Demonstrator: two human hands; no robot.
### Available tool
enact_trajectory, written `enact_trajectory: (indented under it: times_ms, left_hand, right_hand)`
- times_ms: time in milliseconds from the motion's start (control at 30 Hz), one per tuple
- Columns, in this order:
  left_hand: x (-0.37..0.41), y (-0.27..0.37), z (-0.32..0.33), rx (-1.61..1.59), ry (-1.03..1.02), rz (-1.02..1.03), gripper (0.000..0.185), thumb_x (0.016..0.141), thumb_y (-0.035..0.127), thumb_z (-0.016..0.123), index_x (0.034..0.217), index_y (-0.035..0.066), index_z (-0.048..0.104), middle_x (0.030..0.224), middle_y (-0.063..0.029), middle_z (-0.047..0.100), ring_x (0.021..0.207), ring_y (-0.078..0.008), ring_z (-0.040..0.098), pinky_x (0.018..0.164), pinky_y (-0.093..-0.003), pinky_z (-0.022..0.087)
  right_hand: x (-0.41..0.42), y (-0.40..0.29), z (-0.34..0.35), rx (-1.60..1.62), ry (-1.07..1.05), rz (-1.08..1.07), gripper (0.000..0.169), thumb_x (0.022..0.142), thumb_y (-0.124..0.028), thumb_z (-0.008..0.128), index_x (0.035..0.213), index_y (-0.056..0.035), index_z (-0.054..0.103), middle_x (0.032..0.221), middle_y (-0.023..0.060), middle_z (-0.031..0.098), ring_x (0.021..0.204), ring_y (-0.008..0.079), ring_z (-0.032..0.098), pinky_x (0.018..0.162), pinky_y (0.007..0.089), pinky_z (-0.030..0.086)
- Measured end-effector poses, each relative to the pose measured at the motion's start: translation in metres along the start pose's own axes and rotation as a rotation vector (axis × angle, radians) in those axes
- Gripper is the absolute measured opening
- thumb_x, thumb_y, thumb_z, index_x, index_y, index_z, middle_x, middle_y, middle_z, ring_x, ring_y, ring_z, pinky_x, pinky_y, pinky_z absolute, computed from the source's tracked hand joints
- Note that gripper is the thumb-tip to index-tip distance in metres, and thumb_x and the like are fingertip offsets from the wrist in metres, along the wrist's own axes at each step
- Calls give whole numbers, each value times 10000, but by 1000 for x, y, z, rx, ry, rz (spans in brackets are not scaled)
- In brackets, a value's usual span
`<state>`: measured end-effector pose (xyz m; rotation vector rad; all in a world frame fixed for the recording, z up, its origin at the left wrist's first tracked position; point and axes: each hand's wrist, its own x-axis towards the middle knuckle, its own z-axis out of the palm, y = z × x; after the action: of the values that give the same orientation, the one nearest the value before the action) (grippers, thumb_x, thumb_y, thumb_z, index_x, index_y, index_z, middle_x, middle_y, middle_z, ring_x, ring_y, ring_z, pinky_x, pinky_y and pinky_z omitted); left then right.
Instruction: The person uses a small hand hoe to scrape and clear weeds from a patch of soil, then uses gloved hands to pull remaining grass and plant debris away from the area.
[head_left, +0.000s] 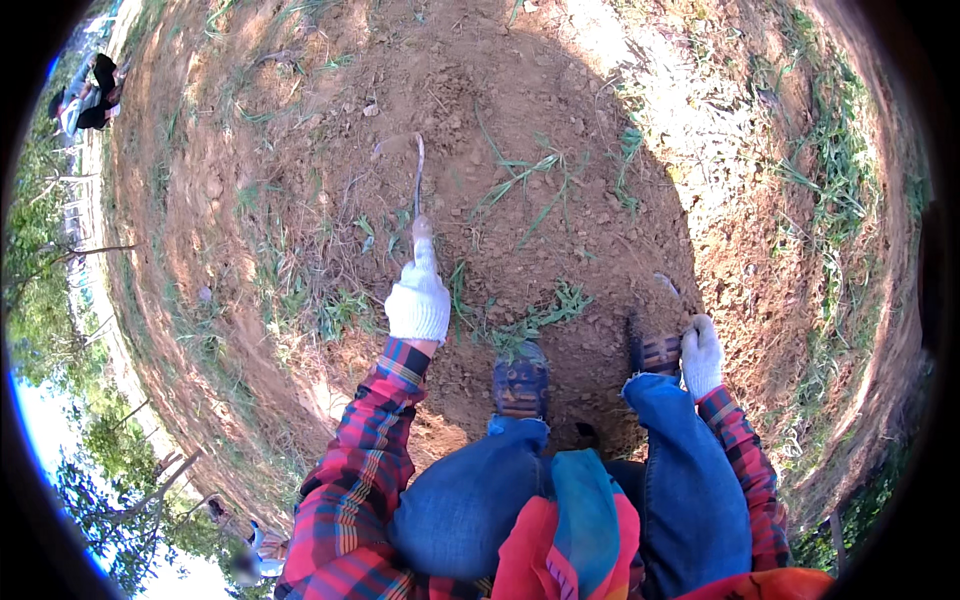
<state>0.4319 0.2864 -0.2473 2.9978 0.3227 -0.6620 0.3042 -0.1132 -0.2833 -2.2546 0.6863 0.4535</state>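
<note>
My left hand (420, 292), in a white knitted glove, grips the short handle of a hand sickle (418, 169), whose thin curved metal blade reaches over the brown soil. My right hand (702, 352), also gloved, is lowered beside my right shoe (660, 354), its fingers curled; whether it holds anything I cannot tell. A small pale curved piece (665, 283) shows on the soil just above that hand. Pulled green grass stems (525, 176) lie on the dirt between the hands, and a leafy weed (551, 311) lies in front of my left shoe (521, 382).
Weeds and dry grass (337, 307) grow left of my left hand. A sunlit strip with green grass (832, 180) runs along the right. A person (86, 94) is at the far upper left, another (262, 551) at the lower left. Tree branches (161, 487) edge the left side.
</note>
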Motion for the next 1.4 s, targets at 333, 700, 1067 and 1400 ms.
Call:
enact_trajectory:
  times_ms: [333, 700, 1067, 1400]
  left_hand:
    - [-52, -36, -5, -130, 46, 119, 713, 893, 81, 519, 1517, 228, 205, 897, -200, 656, 689, -401, 640, 562, -488, 515]
    - [165, -5, -62, 93, 202, -24, 705, 897, 122, 443, 1526, 233, 145, 864, -217, 689, 764, -402, 681, 669, -513, 533]
    - [-118, -62, 9, -28, -202, -85, 768, 900, 122, 514, 1535, 167, 85, 843, -241, 649, 681, -423, 641, 586, -530, 503]
    - [-12, -68, -40, -222, 235, -64, 639, 966, 66, 436, 1525, 209, 164, 1404, -136, 487, 950, -393, 648, 692, -451, 551]
  right_hand:
    - [4, 6, 0, -43, -26, -29, 164, 905, -138, 483, 1022, -63, 570, 801, 187, 610, 743, 355, 622, 685, 427, 487]
    - [1, 1, 0, -67, -33, -3, 171, 896, -135, 475, 1013, -47, 564, 804, 207, 602, 760, 367, 617, 695, 429, 483]
    - [3, 9, 2, -71, -3, -56, 195, 897, -120, 483, 1059, -57, 570, 804, 195, 612, 732, 350, 620, 670, 427, 485]
    - [3, 3, -3, -46, -37, -37, 145, 907, -144, 487, 1003, -68, 565, 783, 185, 603, 721, 349, 618, 660, 434, 479]
